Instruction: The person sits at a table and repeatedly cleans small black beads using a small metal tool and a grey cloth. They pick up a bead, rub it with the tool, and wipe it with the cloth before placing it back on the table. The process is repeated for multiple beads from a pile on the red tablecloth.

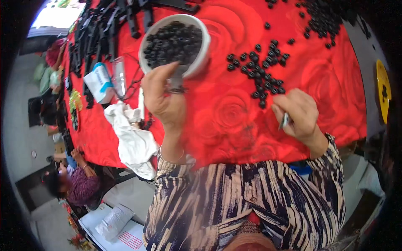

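Note:
My left hand point(161, 98) is raised at the near rim of a white bowl point(206, 50) full of small round black parts point(173, 44). Its fingers are curled together around a dark grey, blurred piece point(176, 79) whose kind I cannot make out. To the right, my right hand point(299, 113) is closed in a fist over the red cloth. A short, shiny metal tool point(285, 120) pokes out of its fingers; most of it is hidden. Just beyond that hand lies a loose scatter of black ring-like parts point(259, 71).
Long black parts point(96, 33) pile up at the far left of the red tablecloth point(234, 134). Nearer are a white-and-blue packet point(99, 83) and a white cloth point(132, 140). More black parts point(320, 21) heap at the far right. Another person point(81, 184) sits at left.

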{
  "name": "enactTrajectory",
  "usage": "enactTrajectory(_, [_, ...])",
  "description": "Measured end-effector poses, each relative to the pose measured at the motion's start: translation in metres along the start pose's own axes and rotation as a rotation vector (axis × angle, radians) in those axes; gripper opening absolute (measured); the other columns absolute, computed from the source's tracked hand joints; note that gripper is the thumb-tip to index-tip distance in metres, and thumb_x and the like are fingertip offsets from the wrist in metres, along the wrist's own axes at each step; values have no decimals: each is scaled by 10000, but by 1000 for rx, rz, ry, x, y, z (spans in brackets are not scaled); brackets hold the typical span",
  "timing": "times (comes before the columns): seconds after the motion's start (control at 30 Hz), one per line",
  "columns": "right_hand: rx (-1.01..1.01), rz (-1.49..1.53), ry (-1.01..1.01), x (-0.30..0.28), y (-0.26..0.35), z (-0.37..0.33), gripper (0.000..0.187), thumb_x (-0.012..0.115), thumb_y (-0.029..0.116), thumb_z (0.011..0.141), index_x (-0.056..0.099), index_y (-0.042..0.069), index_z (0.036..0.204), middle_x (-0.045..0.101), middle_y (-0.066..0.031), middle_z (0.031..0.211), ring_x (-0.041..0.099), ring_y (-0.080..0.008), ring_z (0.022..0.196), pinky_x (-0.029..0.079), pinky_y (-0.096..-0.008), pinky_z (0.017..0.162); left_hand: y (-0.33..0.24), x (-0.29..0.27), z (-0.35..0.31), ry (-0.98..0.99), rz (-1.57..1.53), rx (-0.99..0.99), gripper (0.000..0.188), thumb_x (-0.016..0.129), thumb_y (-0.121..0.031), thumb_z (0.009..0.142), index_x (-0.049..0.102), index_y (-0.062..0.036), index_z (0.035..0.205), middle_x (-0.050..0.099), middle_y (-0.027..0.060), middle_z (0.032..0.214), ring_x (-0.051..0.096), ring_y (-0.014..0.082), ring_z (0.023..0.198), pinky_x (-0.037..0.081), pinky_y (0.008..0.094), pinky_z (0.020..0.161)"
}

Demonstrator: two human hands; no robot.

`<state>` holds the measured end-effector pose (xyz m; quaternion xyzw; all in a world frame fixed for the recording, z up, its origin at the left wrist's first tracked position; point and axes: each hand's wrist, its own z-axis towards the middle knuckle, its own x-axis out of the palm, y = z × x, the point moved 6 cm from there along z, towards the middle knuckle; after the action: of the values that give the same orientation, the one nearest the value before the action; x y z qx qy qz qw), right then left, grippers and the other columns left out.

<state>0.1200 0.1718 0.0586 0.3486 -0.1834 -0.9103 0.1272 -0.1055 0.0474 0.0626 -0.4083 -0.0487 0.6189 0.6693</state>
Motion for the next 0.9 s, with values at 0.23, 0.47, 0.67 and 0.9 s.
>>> enactTrajectory(0.23, [126, 20, -57, -5, -13, 1, 196, 717, 36, 690, 593, 32, 842, 503, -81, 631, 509, -248, 514, 389, -349, 460, -48, 71, -42, 624, -160, 152, 228, 710, -64, 672, 664, -54, 896, 612, 92, 852, 576, 253, 812, 457, 342, 692])
enactTrajectory(0.47, [66, 24, -51, -4, -7, 1, 226, 730, 63, 678, 593, 36, 854, 488, -69, 628, 500, -240, 504, 385, -343, 453, -43, 94, -58, 752, -71, 150, 234, 690, -98, 681, 647, -63, 909, 572, 62, 833, 544, 250, 783, 461, 366, 642])
enactTrajectory(0.67, [64, 33, -23, -4, -7, 1, 252, 728, 61, 676, 585, 30, 881, 485, -75, 627, 501, -246, 504, 387, -347, 450, -45, 94, -57, 746, -75, 134, 234, 671, -76, 707, 643, -39, 937, 601, 98, 843, 573, 265, 777, 461, 348, 676])
enactTrajectory(0.9, [290, 420, 108, 7, -10, 1, 293, 693, -4, 696, 608, -1, 976, 509, -89, 695, 528, -215, 592, 414, -312, 518, -35, 85, -83, 922, -1056, -933, 168, 597, -101, 865, 625, -6, 1000, 615, 27, 843, 566, 68, 654, 448, 213, 516])
